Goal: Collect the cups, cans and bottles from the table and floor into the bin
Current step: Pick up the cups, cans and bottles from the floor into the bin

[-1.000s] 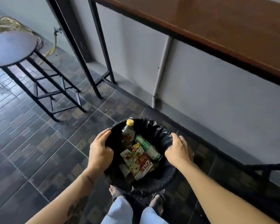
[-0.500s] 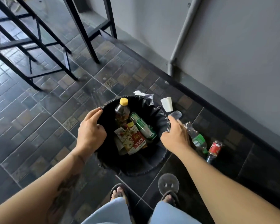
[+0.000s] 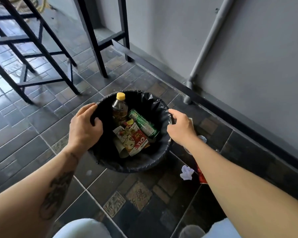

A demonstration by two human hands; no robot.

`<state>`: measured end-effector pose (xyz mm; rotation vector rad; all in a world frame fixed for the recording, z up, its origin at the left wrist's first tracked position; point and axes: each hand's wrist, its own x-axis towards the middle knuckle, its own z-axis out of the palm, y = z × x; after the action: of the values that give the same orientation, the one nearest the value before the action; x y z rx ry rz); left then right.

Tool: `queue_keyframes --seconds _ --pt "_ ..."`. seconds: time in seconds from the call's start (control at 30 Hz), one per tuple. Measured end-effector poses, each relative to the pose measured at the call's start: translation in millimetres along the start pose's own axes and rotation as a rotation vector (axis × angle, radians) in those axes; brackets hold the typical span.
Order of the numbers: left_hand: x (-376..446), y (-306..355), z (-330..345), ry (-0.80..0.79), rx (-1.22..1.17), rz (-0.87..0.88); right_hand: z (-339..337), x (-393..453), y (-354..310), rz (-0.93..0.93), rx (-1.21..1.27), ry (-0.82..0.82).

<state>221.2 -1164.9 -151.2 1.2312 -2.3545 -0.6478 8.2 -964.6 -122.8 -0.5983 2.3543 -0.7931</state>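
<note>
Gripping the round black bin lined with a black plastic bag (image 3: 127,166) at both sides, I have my left hand (image 3: 84,128) curled over the left rim, thumb inside against the liner and fingers along the outer edge. My right hand (image 3: 181,128) pinches the liner at the right rim, fingers bent round the crinkled plastic. The bin stands on the dark tiled floor (image 3: 33,140), near the dark skirting at the foot of the grey wall (image 3: 248,66).

Inside the bin, a clear plastic bottle with a yellow cap (image 3: 120,107) leans upright against the far side. Just beside it, to the right, a green can (image 3: 143,122) lies tilted, its top end toward the bottle. In front of both lies a flattened red and white drink carton (image 3: 134,140), overlapping a paler piece of packaging on its left.

Outside the bin, close to my right forearm, a crumpled white piece of paper (image 3: 187,172) lies on the tiles, and touching it is something red (image 3: 201,176) mostly hidden by my arm; I cannot tell what it is. Behind my right hand a bit of clear plastic (image 3: 202,138) shows, also largely covered.

A grey pipe (image 3: 208,43) runs down the wall to the skirting beyond the bin. Black metal table legs (image 3: 96,48) stand farther back, and the black frame of a stool (image 3: 41,48) stands to the left.
</note>
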Motion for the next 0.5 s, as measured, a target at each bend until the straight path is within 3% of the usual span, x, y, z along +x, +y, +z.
queue_keyframes --seconds 0.17,0.33,0.5 --pt "10.5 -19.3 11.3 0.085 -0.031 -0.013 23.7 20.5 2.5 -0.05 0.052 0.023" --pt "7.4 -31.3 19.1 0.044 -0.035 -0.076 41.4 18.8 11.4 -0.057 0.019 -0.02" --pt "-6.0 -33.6 32.7 -0.029 -0.023 -0.097 47.6 30.4 23.8 -0.081 -0.075 0.057"
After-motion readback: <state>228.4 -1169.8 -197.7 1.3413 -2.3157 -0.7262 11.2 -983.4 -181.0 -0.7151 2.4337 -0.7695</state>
